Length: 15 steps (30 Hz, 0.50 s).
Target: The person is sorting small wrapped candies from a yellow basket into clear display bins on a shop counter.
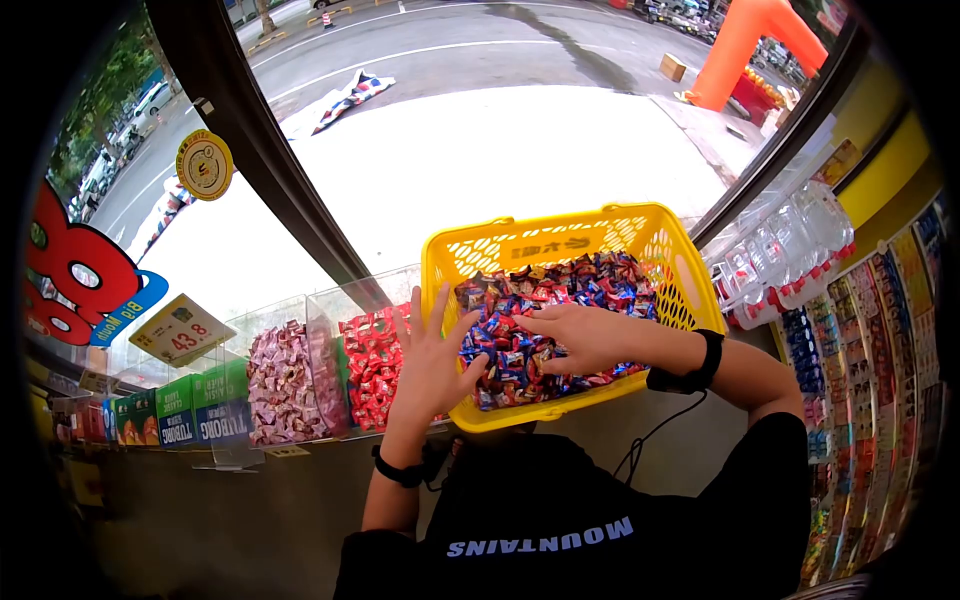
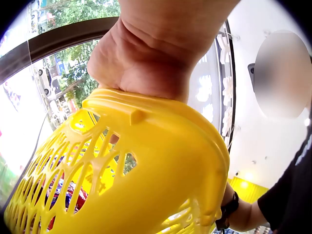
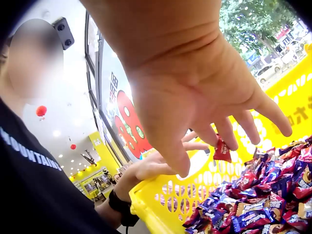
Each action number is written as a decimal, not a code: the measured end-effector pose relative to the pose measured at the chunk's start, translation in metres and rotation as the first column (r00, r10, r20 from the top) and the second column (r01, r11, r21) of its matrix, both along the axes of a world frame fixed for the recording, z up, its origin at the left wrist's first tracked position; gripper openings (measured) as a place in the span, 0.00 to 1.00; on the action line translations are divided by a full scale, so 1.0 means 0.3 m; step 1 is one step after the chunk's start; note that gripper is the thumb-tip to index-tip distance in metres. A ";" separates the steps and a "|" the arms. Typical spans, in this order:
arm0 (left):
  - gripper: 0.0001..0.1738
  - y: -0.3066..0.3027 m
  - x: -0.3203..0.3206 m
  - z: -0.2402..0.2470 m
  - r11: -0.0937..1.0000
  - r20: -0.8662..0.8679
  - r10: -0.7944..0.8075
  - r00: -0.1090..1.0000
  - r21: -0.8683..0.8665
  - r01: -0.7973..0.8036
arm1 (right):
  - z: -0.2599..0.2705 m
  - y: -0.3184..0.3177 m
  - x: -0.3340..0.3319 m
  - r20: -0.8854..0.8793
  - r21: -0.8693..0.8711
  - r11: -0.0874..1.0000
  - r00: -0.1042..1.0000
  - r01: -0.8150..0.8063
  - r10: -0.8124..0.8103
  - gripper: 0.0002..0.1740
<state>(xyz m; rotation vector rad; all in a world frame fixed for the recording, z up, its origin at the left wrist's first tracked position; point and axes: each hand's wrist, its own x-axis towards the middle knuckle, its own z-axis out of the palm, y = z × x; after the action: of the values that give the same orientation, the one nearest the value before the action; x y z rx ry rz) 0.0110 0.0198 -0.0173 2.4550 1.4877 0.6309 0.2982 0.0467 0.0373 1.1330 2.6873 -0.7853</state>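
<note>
A yellow plastic basket (image 1: 551, 413) holds a heap of small candies in blue and red wrappers (image 1: 520, 345). My left hand (image 1: 430, 352) lies across the basket's left end with its fingers spread; in the left wrist view the heel of that hand (image 2: 141, 73) is right at the rim, its fingers hidden. Over the candies, my right hand (image 1: 590, 338) reaches in from the right with fingers extended. The right wrist view shows the right palm (image 3: 195, 92) above the heap, and one red-wrapped candy (image 3: 223, 149) overlaps its fingertips, apart from the pile.
Left of the basket, clear-walled bins hold red-wrapped candies (image 1: 374, 360) and pink-wrapped ones (image 1: 285, 380), beside green and blue boxes (image 1: 205, 400). A price card (image 1: 183, 331) stands above them. Bottled water (image 1: 790, 245) and racks of packets (image 1: 870, 370) flank the right. Windows face a street.
</note>
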 end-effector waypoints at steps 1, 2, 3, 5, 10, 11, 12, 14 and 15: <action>0.35 0.000 0.000 0.000 1.000 0.005 -0.001 1.000 0.004 0.001 | 0.020 -0.014 -0.001 -0.036 0.026 1.000 0.999 -0.013 0.013 0.52; 0.34 -0.006 0.001 0.011 1.000 0.013 -0.021 1.000 0.012 0.021 | 0.030 -0.035 -0.005 -0.100 0.107 0.994 0.994 -0.033 0.043 0.53; 0.33 -0.017 0.003 0.037 0.999 0.021 -0.042 0.999 0.019 0.041 | 0.033 -0.067 -0.011 -0.160 0.188 0.981 0.984 -0.046 0.076 0.53; 0.32 -0.043 0.015 0.081 0.995 0.053 -0.096 0.994 0.035 0.094 | 0.060 -0.155 -0.034 -0.209 0.284 0.958 0.973 -0.035 0.098 0.55; 0.24 -0.086 0.046 0.072 0.976 0.113 -0.186 0.976 0.138 0.170 | -0.013 -0.262 -0.076 -0.326 0.368 0.929 0.942 0.049 0.080 0.55; 0.20 -0.096 0.059 0.075 0.978 0.149 -0.168 0.975 0.150 0.146 | -0.029 -0.271 -0.081 -0.351 0.365 0.928 0.934 0.070 0.067 0.54; 0.19 -0.103 0.065 0.076 0.979 0.149 -0.168 0.975 0.140 0.147 | -0.042 -0.280 -0.082 -0.374 0.361 0.928 0.926 0.091 0.055 0.54; 0.18 -0.113 0.072 0.078 0.982 0.150 -0.166 0.975 0.121 0.148 | -0.057 -0.292 -0.080 -0.414 0.408 0.901 0.909 0.149 0.037 0.48; 0.17 -0.120 0.078 0.083 0.982 0.139 -0.163 0.977 0.115 0.147 | -0.060 -0.296 -0.079 -0.434 0.441 0.879 0.900 0.182 0.031 0.46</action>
<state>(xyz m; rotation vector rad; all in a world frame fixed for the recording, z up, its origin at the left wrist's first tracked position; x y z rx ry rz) 0.0344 -0.0163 0.0076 2.5074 1.2229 0.8576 0.2743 -0.0422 0.0193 1.2944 3.3586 -0.4258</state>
